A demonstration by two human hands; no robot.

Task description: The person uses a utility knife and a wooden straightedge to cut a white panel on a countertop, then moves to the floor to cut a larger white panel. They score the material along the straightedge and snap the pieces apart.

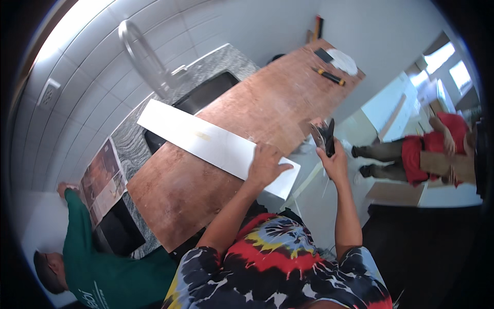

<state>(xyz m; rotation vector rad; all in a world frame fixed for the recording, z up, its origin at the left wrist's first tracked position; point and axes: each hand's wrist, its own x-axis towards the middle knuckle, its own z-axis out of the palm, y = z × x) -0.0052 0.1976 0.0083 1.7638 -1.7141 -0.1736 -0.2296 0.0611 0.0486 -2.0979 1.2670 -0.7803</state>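
on the brown board (247, 123) covering the counter, a long white plank (206, 141) lay slantwise, its near end overhanging the edge. left hand (265, 165) pressed flat on that end, fingers spread. right hand (334, 159) was clamped round a dark tool (325, 135), held upright just beside the board's edge. a person in a green shirt (98, 262) leaned at the left; another in red (432, 149) stood well apart.

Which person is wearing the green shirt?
The person in the green shirt at lower left, reaching toward the wall; the other co-worker, at right, wears red.
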